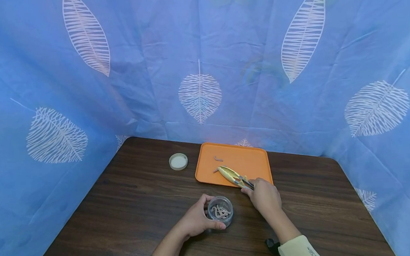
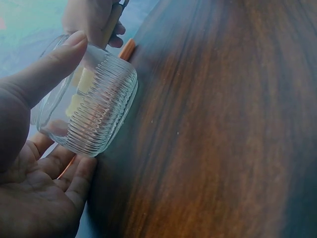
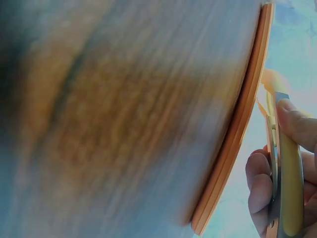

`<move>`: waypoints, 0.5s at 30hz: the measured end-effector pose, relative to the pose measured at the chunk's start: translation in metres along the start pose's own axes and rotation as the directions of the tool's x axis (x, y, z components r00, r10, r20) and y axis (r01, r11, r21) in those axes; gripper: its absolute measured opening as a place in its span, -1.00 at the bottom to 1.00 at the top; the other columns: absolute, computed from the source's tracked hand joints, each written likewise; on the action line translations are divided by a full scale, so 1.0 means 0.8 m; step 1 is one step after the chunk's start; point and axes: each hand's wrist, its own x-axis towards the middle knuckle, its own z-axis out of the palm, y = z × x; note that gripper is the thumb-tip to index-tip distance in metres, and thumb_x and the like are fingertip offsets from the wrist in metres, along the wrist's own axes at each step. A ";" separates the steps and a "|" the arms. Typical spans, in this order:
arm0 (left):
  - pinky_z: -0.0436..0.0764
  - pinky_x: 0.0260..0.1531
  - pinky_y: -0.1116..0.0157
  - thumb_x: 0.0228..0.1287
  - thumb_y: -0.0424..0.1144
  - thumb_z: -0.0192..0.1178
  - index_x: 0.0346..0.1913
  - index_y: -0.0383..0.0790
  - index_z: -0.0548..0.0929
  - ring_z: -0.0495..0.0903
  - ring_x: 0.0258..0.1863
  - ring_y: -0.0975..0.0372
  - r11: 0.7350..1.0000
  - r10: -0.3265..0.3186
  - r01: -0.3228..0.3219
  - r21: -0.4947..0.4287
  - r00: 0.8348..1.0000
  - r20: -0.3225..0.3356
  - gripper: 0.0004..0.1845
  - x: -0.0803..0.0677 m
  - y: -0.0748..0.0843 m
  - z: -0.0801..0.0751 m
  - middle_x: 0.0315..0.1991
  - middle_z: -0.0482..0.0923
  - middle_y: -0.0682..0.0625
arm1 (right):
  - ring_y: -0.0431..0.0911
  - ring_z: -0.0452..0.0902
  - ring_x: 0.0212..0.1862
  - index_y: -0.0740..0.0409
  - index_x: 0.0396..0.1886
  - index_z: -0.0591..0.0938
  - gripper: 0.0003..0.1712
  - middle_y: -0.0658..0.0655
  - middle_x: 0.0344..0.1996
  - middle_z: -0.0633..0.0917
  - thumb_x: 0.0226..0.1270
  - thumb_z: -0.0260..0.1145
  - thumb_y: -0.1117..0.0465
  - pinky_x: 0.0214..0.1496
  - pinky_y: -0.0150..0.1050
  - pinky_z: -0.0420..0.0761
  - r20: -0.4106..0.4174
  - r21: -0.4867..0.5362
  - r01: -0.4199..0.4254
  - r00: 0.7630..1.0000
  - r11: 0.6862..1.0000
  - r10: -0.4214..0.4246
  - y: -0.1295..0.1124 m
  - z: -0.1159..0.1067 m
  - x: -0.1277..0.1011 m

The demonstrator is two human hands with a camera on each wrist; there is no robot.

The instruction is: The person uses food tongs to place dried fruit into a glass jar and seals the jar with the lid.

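Note:
A small ribbed glass jar (image 1: 221, 211) (image 2: 88, 111) stands on the dark wooden table with several pinkish strips inside. My left hand (image 1: 197, 219) (image 2: 34, 148) holds it, thumb and fingers curled round its side. My right hand (image 1: 264, 196) (image 3: 277, 168) grips yellow tongs (image 1: 233, 175) (image 3: 290, 193) that reach over the orange tray (image 1: 258, 162) (image 3: 237, 134). The tong tips lie by a pinkish strip (image 1: 215, 170) on the tray. Another strip (image 1: 218, 158) lies farther back on the tray.
A white jar lid (image 1: 178, 161) lies on the table left of the tray. Blue leaf-patterned cloth (image 1: 202, 67) walls in the table at the back and both sides. A small black object (image 1: 272, 245) sits near my right sleeve.

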 end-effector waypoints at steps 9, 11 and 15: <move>0.53 0.35 -0.19 0.02 -0.07 0.77 0.36 -0.07 0.50 0.59 0.38 -0.05 1.000 0.001 -0.001 0.004 1.000 -0.003 -0.13 0.000 -0.004 0.001 0.29 0.65 -0.09 | 0.19 0.78 -0.23 0.15 0.26 0.79 -0.39 0.27 -0.06 0.84 0.38 0.57 -0.13 -0.23 0.12 0.73 0.014 0.014 -0.005 1.000 1.000 0.005 0.013 -0.004 -0.013; 0.53 0.34 -0.19 0.02 -0.07 0.77 0.36 -0.07 0.49 0.59 0.38 -0.06 1.000 -0.003 0.003 0.001 1.000 -0.001 -0.13 0.000 -0.004 0.001 0.29 0.65 -0.10 | 0.22 0.79 -0.19 0.16 0.24 0.79 -0.39 0.30 -0.02 0.84 0.38 0.57 -0.13 -0.21 0.13 0.75 0.016 0.017 -0.015 1.000 1.000 0.015 0.017 -0.006 -0.017; 0.53 0.35 -0.18 0.02 -0.06 0.76 0.38 -0.07 0.49 0.58 0.38 -0.05 1.000 -0.012 0.012 -0.008 1.000 0.005 -0.12 0.000 -0.002 -0.001 0.30 0.64 -0.10 | 0.32 0.79 0.00 0.18 0.24 0.79 -0.38 0.36 0.09 0.82 0.37 0.57 -0.14 -0.03 0.23 0.75 0.021 0.025 -0.039 0.999 0.999 0.039 0.020 -0.013 -0.026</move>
